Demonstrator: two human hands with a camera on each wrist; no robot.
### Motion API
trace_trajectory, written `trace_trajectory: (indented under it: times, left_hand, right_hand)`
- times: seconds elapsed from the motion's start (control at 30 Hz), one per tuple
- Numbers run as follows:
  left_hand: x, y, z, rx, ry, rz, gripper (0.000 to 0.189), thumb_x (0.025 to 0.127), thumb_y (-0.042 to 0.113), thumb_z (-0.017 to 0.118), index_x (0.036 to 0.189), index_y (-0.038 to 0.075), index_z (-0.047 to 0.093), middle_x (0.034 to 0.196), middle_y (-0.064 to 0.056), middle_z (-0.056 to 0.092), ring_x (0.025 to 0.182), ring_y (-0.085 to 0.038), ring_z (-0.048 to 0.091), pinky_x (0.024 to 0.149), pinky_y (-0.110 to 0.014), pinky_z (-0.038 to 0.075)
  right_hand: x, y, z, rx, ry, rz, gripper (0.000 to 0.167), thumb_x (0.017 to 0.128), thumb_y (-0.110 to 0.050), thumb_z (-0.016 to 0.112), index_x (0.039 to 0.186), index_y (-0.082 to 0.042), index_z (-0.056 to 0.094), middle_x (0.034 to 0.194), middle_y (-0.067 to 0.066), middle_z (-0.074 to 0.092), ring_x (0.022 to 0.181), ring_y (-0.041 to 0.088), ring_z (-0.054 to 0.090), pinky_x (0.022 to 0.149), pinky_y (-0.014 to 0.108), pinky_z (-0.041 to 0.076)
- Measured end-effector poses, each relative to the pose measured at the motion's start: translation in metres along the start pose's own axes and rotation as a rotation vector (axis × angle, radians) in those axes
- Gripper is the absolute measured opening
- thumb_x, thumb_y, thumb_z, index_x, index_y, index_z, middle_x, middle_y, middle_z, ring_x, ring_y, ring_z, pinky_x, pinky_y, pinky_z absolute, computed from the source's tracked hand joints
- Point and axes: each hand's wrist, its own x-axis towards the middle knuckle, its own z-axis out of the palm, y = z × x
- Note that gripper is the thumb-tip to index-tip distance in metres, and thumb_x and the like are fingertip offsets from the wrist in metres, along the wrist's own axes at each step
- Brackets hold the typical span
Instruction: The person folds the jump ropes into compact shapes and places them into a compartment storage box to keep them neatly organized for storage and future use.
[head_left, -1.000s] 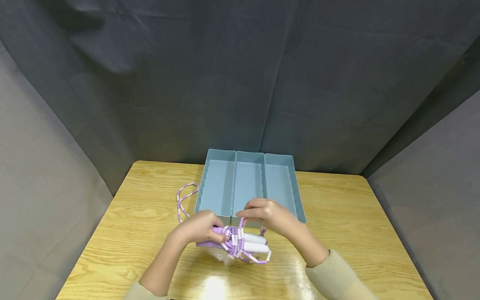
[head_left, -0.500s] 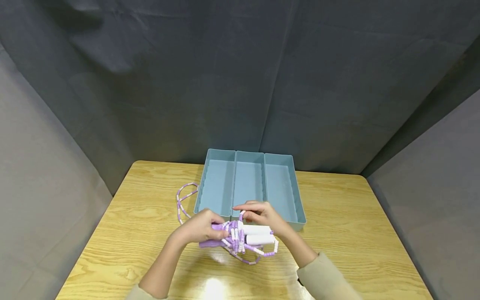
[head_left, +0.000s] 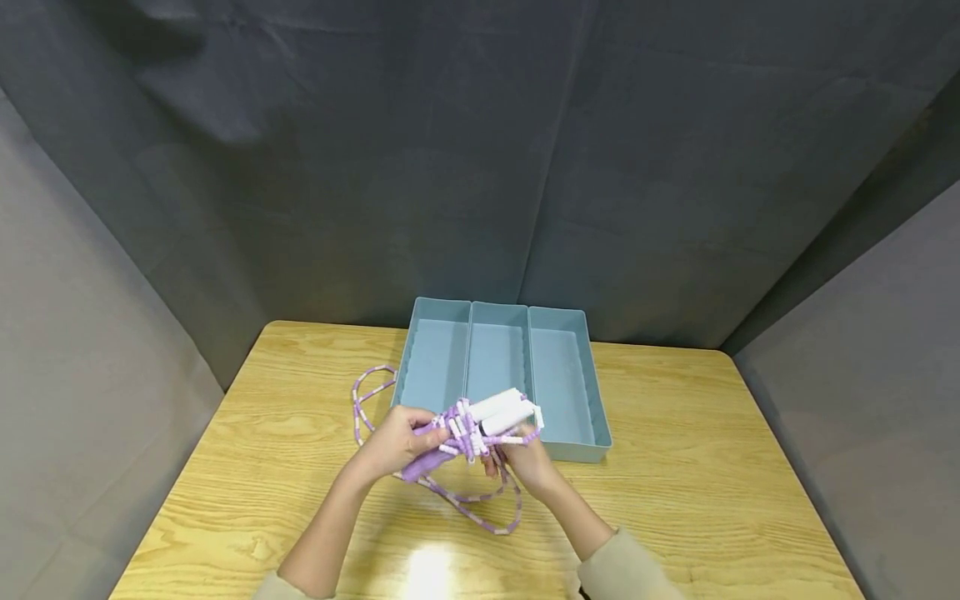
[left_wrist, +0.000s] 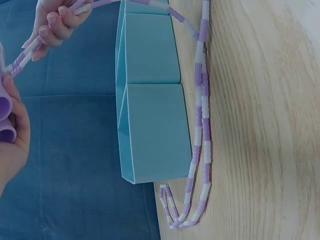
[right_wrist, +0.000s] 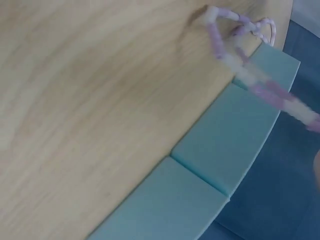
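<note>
Beaded rope (head_left: pixel 468 429), part-wound round its handles (head_left: pixel 497 406), is held above the near counter (head_left: pixel 675 483): left hand (head_left: pixel 397 446) curled round the handles, right hand (head_left: pixel 529 465) gripping a strand (left_wrist: pixel 25 52). I judge winding in hand; the next turn calls for gathering slack.

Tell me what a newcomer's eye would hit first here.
Probably the purple-and-white beaded rope, wound around the paired handles that the left hand grips, with a loose loop on the table left of the blue-grey three-part tray. The right hand, below the handles' white ends, holds a strand. That tray, beyond the hands, likely comes second.
</note>
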Motion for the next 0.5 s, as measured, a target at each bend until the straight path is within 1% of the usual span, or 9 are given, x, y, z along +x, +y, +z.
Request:
trace_trajectory:
  times: [0.03,0.1,0.2,0.3,0.4,0.5]
  left_hand:
    - [0.0,0.0,0.0,0.009,0.026,-0.015,0.03,0.086,0.02,0.062,0.067,-0.003,0.061,0.058,0.003,0.053,0.05,-0.001,0.044,0.044,-0.019,0.038]
    - [0.001,0.0,0.0,0.038,0.086,-0.038,0.026,0.086,0.017,0.062,0.067,-0.002,0.062,0.057,0.002,0.053,0.05,-0.001,0.044,0.045,-0.019,0.039]
    - [0.001,0.0,0.002,0.058,0.178,-0.067,0.026,0.085,0.017,0.063,0.065,0.0,0.06,0.056,0.004,0.052,0.049,-0.002,0.044,0.044,-0.019,0.038]
    - [0.002,-0.002,0.003,0.072,0.257,-0.084,0.029,0.084,0.018,0.064,0.06,0.003,0.055,0.053,0.004,0.047,0.047,-0.003,0.042,0.042,-0.018,0.035]
    - [0.003,-0.005,0.005,0.101,0.323,-0.093,0.032,0.083,0.018,0.065,0.058,0.004,0.053,0.051,0.004,0.044,0.045,-0.003,0.039,0.041,-0.017,0.031]
    - [0.004,-0.007,0.006,0.131,0.377,-0.104,0.03,0.083,0.019,0.065,0.059,0.003,0.055,0.051,0.002,0.047,0.045,-0.003,0.039,0.039,-0.018,0.032]
  right_hand:
    - [0.0,0.005,0.0,0.029,0.001,0.017,0.033,0.099,-0.004,0.032,0.079,0.017,0.049,0.057,0.015,0.053,0.048,0.009,0.052,0.041,0.029,0.046]
    - [-0.002,0.014,-0.001,0.072,0.017,0.047,0.037,0.1,-0.008,0.03,0.083,0.019,0.049,0.061,0.01,0.055,0.049,0.009,0.053,0.044,0.026,0.046]
    - [-0.004,0.02,-0.001,0.104,0.04,0.064,0.041,0.1,-0.016,0.034,0.093,0.021,0.05,0.066,0.001,0.058,0.05,0.006,0.054,0.046,0.02,0.047]
    - [-0.006,0.019,-0.002,0.119,0.045,0.074,0.042,0.1,-0.019,0.037,0.103,0.02,0.051,0.067,-0.001,0.059,0.051,0.005,0.055,0.047,0.018,0.047]
    - [-0.008,0.016,-0.003,0.119,0.036,0.088,0.041,0.099,-0.019,0.04,0.107,0.019,0.052,0.068,-0.001,0.06,0.052,0.006,0.056,0.047,0.018,0.046]
    - [-0.011,0.013,-0.006,0.115,0.025,0.099,0.039,0.098,-0.019,0.042,0.109,0.018,0.052,0.07,-0.002,0.061,0.054,0.006,0.057,0.05,0.019,0.048]
